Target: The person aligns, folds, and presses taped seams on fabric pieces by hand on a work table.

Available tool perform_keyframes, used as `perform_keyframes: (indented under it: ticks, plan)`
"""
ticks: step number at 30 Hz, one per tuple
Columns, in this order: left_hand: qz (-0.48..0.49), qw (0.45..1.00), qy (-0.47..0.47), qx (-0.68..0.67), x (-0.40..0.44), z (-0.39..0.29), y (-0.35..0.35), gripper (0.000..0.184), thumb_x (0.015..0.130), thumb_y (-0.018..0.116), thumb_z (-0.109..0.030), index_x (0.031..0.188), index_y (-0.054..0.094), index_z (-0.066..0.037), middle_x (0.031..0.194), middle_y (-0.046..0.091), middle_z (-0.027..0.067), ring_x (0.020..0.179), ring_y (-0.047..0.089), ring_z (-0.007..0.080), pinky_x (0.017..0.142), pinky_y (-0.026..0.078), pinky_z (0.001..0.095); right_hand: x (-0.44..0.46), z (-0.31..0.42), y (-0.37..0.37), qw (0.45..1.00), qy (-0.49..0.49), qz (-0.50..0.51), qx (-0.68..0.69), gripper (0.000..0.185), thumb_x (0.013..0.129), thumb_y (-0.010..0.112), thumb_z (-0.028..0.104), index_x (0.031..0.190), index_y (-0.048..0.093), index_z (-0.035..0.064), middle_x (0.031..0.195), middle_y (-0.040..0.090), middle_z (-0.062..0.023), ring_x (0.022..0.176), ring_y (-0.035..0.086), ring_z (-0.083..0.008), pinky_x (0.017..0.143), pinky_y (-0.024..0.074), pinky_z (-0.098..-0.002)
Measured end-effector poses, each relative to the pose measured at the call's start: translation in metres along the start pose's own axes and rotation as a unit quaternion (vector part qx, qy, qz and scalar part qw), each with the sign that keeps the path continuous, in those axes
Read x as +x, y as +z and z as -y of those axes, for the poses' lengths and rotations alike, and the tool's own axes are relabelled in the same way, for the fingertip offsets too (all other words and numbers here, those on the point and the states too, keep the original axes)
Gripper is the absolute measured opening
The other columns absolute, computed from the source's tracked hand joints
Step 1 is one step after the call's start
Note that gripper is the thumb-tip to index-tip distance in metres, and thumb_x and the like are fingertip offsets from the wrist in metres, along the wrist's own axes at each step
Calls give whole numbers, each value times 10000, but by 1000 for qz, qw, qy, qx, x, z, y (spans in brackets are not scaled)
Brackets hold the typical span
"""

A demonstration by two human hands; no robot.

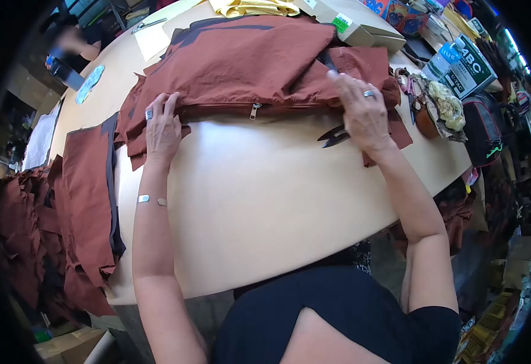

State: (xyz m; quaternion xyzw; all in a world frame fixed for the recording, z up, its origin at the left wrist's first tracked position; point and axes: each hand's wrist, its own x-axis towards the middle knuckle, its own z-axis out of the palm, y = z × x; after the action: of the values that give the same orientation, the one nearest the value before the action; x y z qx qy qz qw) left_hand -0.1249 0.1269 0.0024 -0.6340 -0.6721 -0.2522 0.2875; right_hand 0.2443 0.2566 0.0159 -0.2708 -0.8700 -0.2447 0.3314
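Observation:
Rust-brown fabric (241, 60) with dark edging lies bunched across the far part of the pale table. Along its near edge runs a zipper with a silver pull (254, 111). My left hand (163, 127) rests on the fabric's near left edge, fingers bent and slightly apart, palm hidden. On the right part of the cloth is my right hand (362, 109), its fingers angled up and left; a little of their outline is smeared. Dark scissors (333, 137) lie beside my right hand, partly hidden by it.
More rust-brown pieces (86, 194) hang over the left edge of the table (277, 206). At the right are a water bottle (444, 60), a green box (473, 67), a bag of food (446, 106) and a black pouch (484, 130). A person (74, 45) is at the far left.

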Motion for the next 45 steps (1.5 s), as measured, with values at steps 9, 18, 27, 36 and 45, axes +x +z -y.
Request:
perform_keyframes:
  ticks: [9, 18, 27, 36, 45]
  plan:
    - [27, 998, -29, -38, 12, 17, -14, 91, 860, 517, -80, 943, 542, -54, 918, 554, 146, 819, 562, 322, 731, 445, 397, 8, -22, -17, 994, 93, -20, 46, 795, 656, 652, 25, 1380, 345, 136, 1019, 585, -64, 947, 571, -242, 870, 405, -388]
    - [-233, 942, -83, 225, 64, 84, -212, 215, 892, 592, -238, 1021, 635, -71, 999, 643, 103, 895, 632, 252, 773, 492, 356, 46, 29, -85, 681, 185, 238, 668, 752, 744, 654, -9, 1397, 301, 110, 1120, 578, -111, 1010, 589, -207, 847, 471, -316]
    - [22, 996, -38, 78, 26, 13, -127, 352, 881, 562, -214, 1205, 527, -80, 1223, 546, 133, 1108, 535, 321, 934, 426, 397, 20, 52, -14, 791, 156, 295, 513, 702, 773, 566, -53, 1404, 281, 58, 1308, 459, -102, 1174, 479, -151, 1003, 372, -280]
    - [184, 974, -8, -133, -49, -131, -56, 285, 780, 659, -191, 1019, 555, -76, 1067, 534, 116, 954, 546, 303, 726, 498, 365, 4, 43, -17, 733, 168, 267, 603, 728, 738, 552, -62, 1407, 299, 78, 973, 479, -27, 913, 473, -80, 806, 390, -202]
    - [153, 897, -194, -368, -66, -87, -73, 200, 834, 492, 53, 1002, 524, -50, 967, 529, 74, 866, 534, 155, 822, 429, 253, 20, 20, -33, 593, 318, 119, 730, 722, 688, 392, -149, 1373, 360, 77, 1149, 554, -111, 1042, 524, -118, 890, 424, -214]
